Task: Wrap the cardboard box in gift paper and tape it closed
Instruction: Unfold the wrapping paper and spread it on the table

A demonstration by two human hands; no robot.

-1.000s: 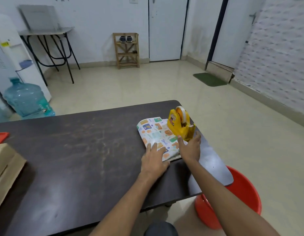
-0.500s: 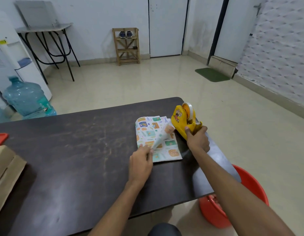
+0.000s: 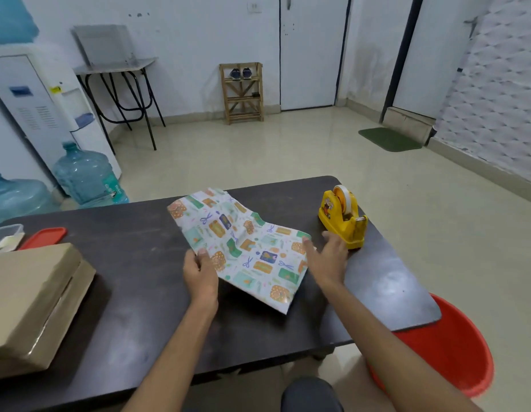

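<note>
A patterned sheet of gift paper [image 3: 240,245] lies partly unfolded and lifted over the middle of the dark table [image 3: 124,263]. My left hand [image 3: 200,272] pinches its left edge between thumb and fingers. With fingers spread, my right hand [image 3: 326,260] hovers at the paper's right edge, just in front of the yellow tape dispenser [image 3: 343,220], which stands on the table at the right. The brown cardboard box [image 3: 29,301] lies flat at the table's near left, apart from both hands.
A red lid [image 3: 44,237] and a clear plastic container [image 3: 4,237] sit at the table's far left. A red tub [image 3: 448,346] stands on the floor by the table's right end. Water bottles [image 3: 85,173] and a dispenser stand beyond on the left.
My right hand let go of the tape dispenser, which now stands on the table, and moved to the paper. My left hand has lifted and opened the folded paper out.
</note>
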